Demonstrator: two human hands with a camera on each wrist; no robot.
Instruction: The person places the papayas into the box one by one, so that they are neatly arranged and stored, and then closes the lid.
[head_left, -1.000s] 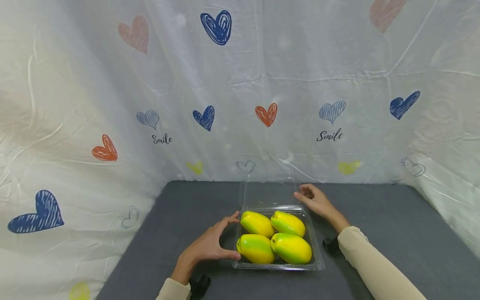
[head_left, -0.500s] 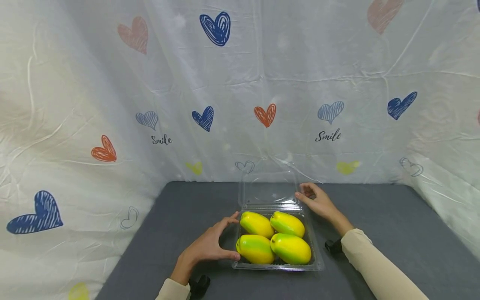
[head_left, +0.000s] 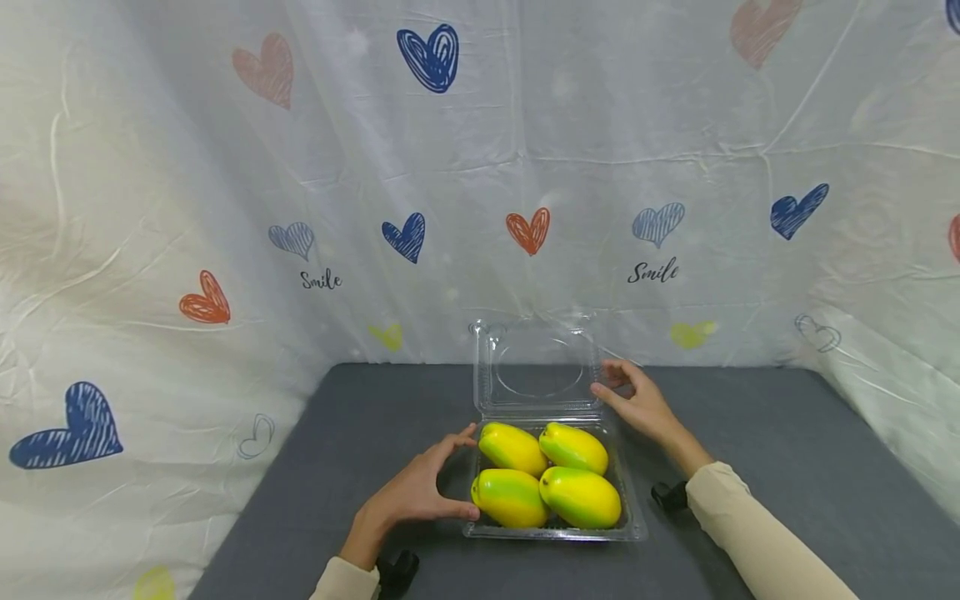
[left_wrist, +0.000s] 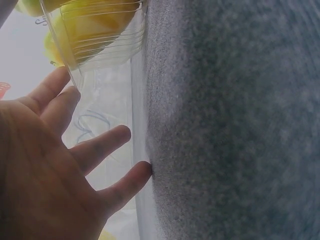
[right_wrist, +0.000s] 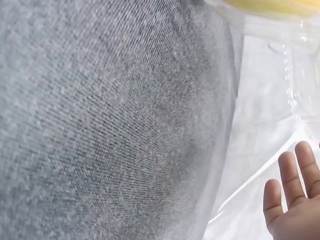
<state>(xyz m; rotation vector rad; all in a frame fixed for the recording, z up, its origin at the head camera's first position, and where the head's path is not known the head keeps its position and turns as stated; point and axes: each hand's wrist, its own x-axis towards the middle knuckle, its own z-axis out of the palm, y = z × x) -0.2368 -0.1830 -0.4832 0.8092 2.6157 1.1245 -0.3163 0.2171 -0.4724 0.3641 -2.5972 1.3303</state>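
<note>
A clear plastic clamshell container stands on the table with its lid raised at the back. Several yellow-green mangoes lie inside in two rows. At the container's left side is my left hand, fingers and thumb spread, tips against the rim. In the left wrist view, two fingertips of the left hand touch the clear wall, with the other fingers extended apart. My right hand is at the lid's right edge, thumb in front. The right wrist view shows straight fingers; thumb and index are hidden there.
A dark grey cloth covers the table. Behind it hangs a pale curtain printed with hearts and words, close to the raised lid. Black straps are at both wrists.
The lid has swung further up and forward from leaning back, so its face shows more. My right hand has shifted slightly at its edge; the left hand and mangoes stay in place.
</note>
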